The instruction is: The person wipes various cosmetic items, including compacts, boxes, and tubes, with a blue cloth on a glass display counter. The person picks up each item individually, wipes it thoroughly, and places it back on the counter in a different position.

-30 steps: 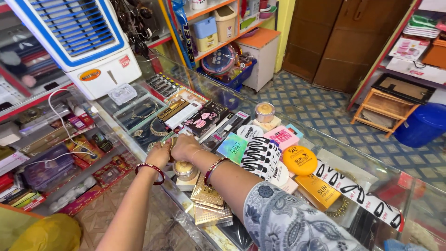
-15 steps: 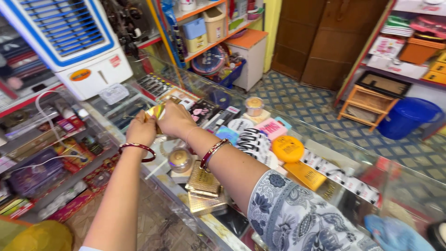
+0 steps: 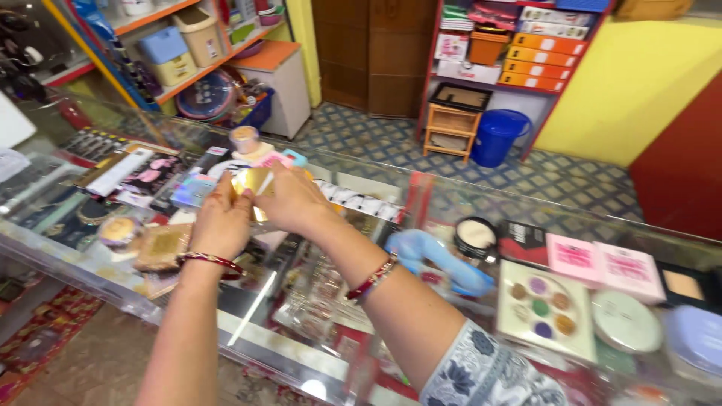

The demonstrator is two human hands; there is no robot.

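Both of our hands meet above the glass display counter, a little left of its middle. The left hand and the right hand together hold a small gold box, shiny and flat-sided, raised clear of the glass. The left fingers curl against its near left side; the right hand wraps over its right and top, fingers closed round it. Neither hand is spread. A red bangle sits on each wrist.

Handling, as we judge it: the box looks like thin foil-faced card, so light, and stiff only along its edges. The broad faces would likely dent under a hard squeeze, and the glossy skin may slip against dry fingertips. Best hold is across the narrow sides or at the corners, where the card is folded and strongest, with light pressure. Whether it is full or empty we cannot tell.

Around it: more flat gold boxes lie on the counter just below the left wrist, with a small round gold-lidded jar beside them. A blue hair dryer rests to the right of our forearm, near a round compact and an open eyeshadow palette. A blue bucket stands on the tiled floor beyond.
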